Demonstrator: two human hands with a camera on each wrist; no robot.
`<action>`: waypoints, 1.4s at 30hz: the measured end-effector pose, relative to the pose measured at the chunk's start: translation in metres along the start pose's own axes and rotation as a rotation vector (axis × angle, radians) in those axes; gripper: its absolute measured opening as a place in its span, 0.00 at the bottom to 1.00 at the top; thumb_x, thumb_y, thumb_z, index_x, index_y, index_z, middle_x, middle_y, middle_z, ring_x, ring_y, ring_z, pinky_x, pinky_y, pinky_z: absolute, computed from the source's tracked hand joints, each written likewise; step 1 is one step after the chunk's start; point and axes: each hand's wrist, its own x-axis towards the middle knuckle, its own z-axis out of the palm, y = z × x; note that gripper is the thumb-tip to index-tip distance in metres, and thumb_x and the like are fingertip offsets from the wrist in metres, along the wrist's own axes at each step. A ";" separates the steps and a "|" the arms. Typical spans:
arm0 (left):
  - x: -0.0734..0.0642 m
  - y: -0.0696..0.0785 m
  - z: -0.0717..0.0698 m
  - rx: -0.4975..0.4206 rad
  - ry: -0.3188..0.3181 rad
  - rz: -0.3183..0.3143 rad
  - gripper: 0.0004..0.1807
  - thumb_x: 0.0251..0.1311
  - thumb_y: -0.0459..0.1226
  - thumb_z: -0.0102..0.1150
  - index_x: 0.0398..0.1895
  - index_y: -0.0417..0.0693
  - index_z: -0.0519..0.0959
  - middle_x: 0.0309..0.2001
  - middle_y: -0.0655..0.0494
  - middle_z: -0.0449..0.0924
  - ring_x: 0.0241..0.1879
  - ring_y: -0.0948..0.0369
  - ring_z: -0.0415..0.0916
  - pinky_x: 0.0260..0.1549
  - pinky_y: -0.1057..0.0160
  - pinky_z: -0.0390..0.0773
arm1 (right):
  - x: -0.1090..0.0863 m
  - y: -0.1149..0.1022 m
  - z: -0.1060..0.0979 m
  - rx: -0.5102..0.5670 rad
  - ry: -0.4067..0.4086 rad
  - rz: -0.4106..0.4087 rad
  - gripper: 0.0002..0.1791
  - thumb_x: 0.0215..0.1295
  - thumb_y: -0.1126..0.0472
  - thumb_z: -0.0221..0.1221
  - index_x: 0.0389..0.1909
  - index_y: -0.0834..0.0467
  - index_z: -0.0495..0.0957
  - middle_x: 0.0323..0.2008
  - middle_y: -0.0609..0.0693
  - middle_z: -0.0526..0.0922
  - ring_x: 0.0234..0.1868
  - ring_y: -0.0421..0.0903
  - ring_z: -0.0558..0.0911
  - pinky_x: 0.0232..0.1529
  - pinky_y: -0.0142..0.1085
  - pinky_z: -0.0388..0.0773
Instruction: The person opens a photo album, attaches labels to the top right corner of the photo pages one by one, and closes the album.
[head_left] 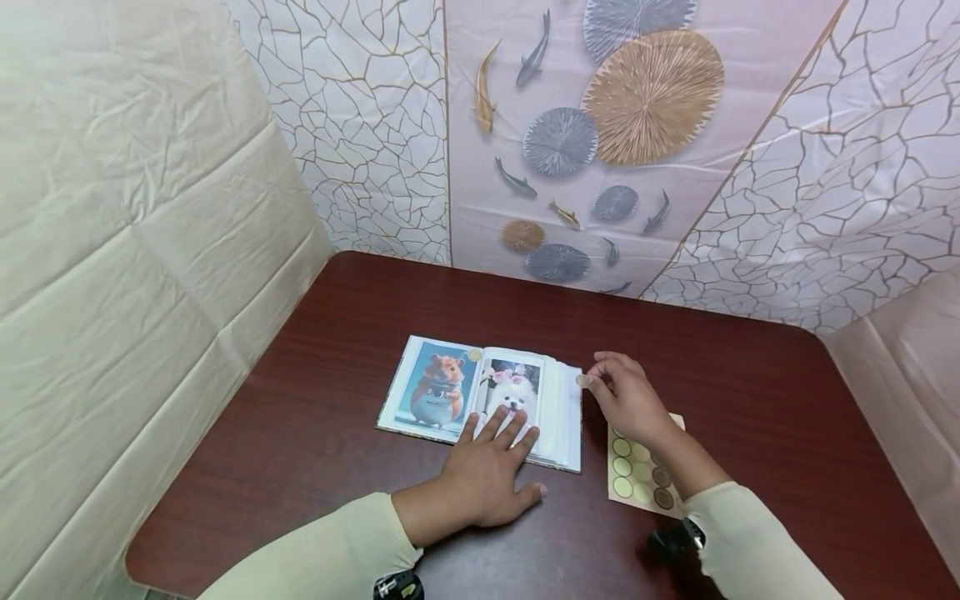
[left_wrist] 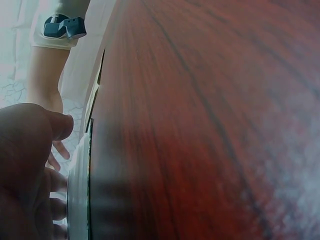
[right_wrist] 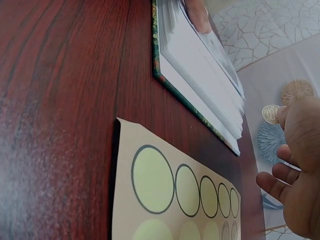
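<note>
An open photo album [head_left: 567, 417] lies on the table with a hamster picture [head_left: 437, 387] on its left page and a white dog picture [head_left: 516, 387] on its right. My left hand [head_left: 487, 479] rests with spread, straight fingers on the lower part of the dog page. At the album's right edge, my right hand [head_left: 628, 398] pinches a small round gold sticker [right_wrist: 271, 114] between thumb and finger. Another round sticker [head_left: 474, 355] sits at the hamster picture's top right corner. Under my right forearm lies a sticker sheet [right_wrist: 188, 189] with rows of round gold stickers, some spots darker.
The dark red wooden table [head_left: 300, 400] extends on all sides of the album. Patterned cloth [head_left: 555, 150] hangs behind it, with pale fabric [head_left: 150, 250] along the left. Dark devices are strapped on both wrists, the left wrist device [head_left: 399, 585] near the table's front.
</note>
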 end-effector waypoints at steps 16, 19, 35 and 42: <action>0.000 -0.001 0.001 -0.002 0.005 -0.002 0.42 0.59 0.70 0.32 0.74 0.65 0.49 0.74 0.60 0.42 0.72 0.55 0.33 0.64 0.43 0.42 | 0.010 -0.002 0.007 -0.007 0.017 -0.010 0.06 0.69 0.57 0.53 0.34 0.54 0.74 0.59 0.59 0.69 0.62 0.61 0.62 0.48 0.48 0.66; 0.000 -0.001 0.001 -0.003 0.003 -0.001 0.42 0.59 0.69 0.33 0.74 0.65 0.49 0.74 0.60 0.42 0.72 0.55 0.33 0.64 0.43 0.42 | 0.011 -0.003 0.008 -0.015 0.015 -0.011 0.06 0.69 0.57 0.52 0.34 0.54 0.74 0.59 0.59 0.69 0.62 0.61 0.61 0.49 0.48 0.66; -0.001 -0.001 0.000 0.006 0.000 0.000 0.41 0.59 0.69 0.33 0.74 0.65 0.49 0.74 0.60 0.42 0.72 0.55 0.33 0.64 0.43 0.42 | 0.018 -0.002 0.017 -0.025 0.020 -0.006 0.05 0.69 0.60 0.52 0.34 0.56 0.74 0.59 0.59 0.68 0.61 0.60 0.63 0.45 0.45 0.70; -0.001 -0.001 0.001 0.013 0.008 0.002 0.41 0.59 0.70 0.32 0.73 0.65 0.49 0.74 0.60 0.42 0.72 0.55 0.33 0.64 0.43 0.42 | 0.020 -0.001 0.019 -0.019 0.010 0.003 0.06 0.69 0.59 0.52 0.36 0.57 0.74 0.60 0.59 0.68 0.60 0.60 0.63 0.44 0.46 0.70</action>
